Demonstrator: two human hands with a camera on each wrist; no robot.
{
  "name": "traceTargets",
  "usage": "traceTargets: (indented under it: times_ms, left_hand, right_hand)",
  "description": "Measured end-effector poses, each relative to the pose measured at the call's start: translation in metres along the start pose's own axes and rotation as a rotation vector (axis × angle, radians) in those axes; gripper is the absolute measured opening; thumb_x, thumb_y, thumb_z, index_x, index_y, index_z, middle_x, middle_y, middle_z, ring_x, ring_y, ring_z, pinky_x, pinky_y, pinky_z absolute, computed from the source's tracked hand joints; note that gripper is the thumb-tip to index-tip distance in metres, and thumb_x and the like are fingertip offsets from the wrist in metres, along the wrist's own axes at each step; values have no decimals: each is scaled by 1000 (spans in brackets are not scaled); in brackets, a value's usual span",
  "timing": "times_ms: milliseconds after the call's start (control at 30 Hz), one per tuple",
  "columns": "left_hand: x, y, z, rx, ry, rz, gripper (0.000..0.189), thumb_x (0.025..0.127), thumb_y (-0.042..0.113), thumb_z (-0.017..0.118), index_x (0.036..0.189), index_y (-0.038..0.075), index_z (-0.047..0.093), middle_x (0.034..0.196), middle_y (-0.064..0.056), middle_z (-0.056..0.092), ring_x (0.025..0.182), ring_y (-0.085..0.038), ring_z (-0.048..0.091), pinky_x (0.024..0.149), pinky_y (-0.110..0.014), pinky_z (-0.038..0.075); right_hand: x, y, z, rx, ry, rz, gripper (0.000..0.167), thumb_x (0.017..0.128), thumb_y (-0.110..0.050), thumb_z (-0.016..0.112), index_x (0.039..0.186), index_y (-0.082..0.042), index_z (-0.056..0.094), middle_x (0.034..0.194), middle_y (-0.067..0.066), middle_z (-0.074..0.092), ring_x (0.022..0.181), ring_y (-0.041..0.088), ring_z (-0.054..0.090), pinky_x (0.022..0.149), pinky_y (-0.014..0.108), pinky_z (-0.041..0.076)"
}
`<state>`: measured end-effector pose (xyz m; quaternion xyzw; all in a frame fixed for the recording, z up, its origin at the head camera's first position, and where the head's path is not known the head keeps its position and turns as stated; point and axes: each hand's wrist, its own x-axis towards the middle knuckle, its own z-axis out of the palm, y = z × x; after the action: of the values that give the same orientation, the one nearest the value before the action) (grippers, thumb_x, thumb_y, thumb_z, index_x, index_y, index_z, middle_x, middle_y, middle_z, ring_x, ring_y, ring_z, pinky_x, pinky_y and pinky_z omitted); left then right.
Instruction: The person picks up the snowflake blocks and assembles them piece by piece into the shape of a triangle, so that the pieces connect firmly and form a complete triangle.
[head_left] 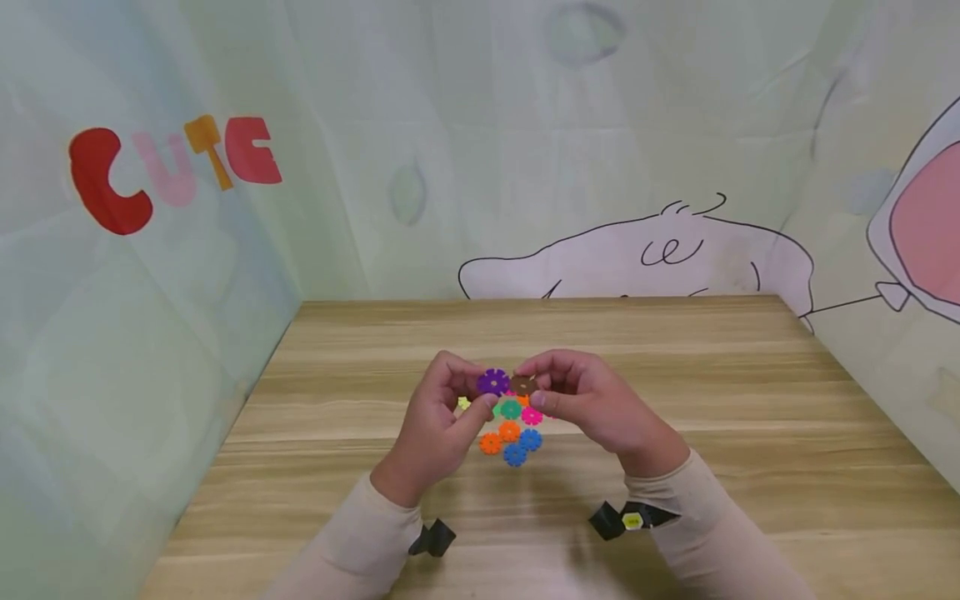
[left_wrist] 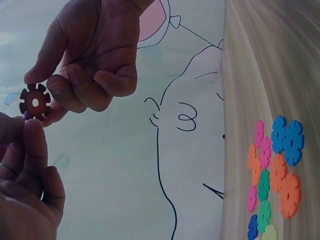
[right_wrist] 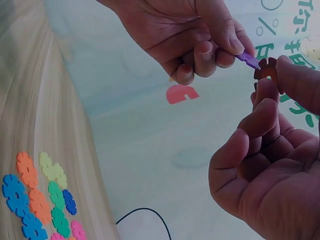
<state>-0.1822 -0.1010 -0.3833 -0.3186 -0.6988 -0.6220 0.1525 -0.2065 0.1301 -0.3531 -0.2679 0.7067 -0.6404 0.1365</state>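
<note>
1. purple disc (head_left: 492, 382): your left hand (head_left: 431, 425) pinches it above the table (head_left: 375, 333), close by the brown disc (head_left: 523, 385) your right hand (head_left: 600, 408) pinches.
2. uneven finger pressure could twist either disc loose.
3. loose discs (head_left: 510, 431) lie below.
4. the right wrist view shows purple edge-on at brown's rim; the head view alone shows the far wall's (head_left: 450, 125) whole "cute" lettering (head_left: 93, 175).
</note>
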Motion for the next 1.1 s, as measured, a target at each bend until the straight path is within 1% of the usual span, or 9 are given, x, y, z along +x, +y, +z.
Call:
traceTargets:
  times_ms: [167,333,500,633,733,800,933,1000,1100]
  left_hand:
    - [0,-2,2,-9,-25,50,27,95,-15,62,114,-2,49,96,-19,64,78,-15,62,72,-28,61]
    - [-1,-5,5,2,-21,84,26,95,-17,61,112,-2,49,93,-17,64,75,-16,62,70,-27,61]
    - [-2,-5,7,9,-22,70,25,95,-17,61,111,-1,50,92,-13,64,76,-14,62,71,-26,60]
    - [-1,-7,6,28,-23,77,28,94,-15,65,115,-1,51,93,-15,65,77,-15,64,73,-26,61]
    - [-1,-9,3,74,-27,82,37,91,-13,69,122,0,53,95,-15,68,80,-16,66,75,-26,61]
    - [0,-10,1,107,-34,72,40,90,-11,73,124,3,56,99,-13,69,84,-16,67,79,-26,61]
    - [0,-12,-2,160,-43,60,37,91,-6,76,123,4,63,106,-11,72,86,-17,68,80,-29,62]
    - [1,-14,-2,184,-35,60,36,90,-4,78,122,4,64,107,-10,73,85,-16,68,79,-28,62]
    - [1,-16,-4,200,-3,38,36,89,-4,79,121,3,64,105,-9,73,83,-15,66,78,-26,60]
  right_hand:
    - [-2,-1,0,-11,-10,2,25,103,0,62,127,8,63,101,11,64,89,17,64,83,27,62]
    - [-4,-2,2,-8,-11,8,24,102,1,62,126,8,63,100,12,65,88,18,64,85,27,62]
    - [-3,-1,4,3,-20,8,24,101,1,64,124,9,64,98,10,65,86,17,64,84,27,62]
    - [-2,0,3,-10,-15,21,24,102,0,63,125,8,64,99,12,64,87,17,63,84,27,62]
    - [-2,1,2,-27,-13,34,24,103,-2,63,125,7,64,101,14,64,88,19,63,83,27,62]
    - [-2,1,1,-35,-16,37,23,104,-3,63,125,6,65,101,14,64,88,20,63,83,27,62]
    - [1,3,0,-43,-26,44,23,104,-7,63,124,5,66,98,11,64,88,21,63,83,27,61]
    - [3,6,-2,-49,-37,44,25,104,-8,64,126,4,66,97,11,63,87,21,63,81,26,61]
    - [7,13,-7,-87,-48,36,28,103,-7,65,129,3,65,94,12,62,84,21,61,74,24,58]
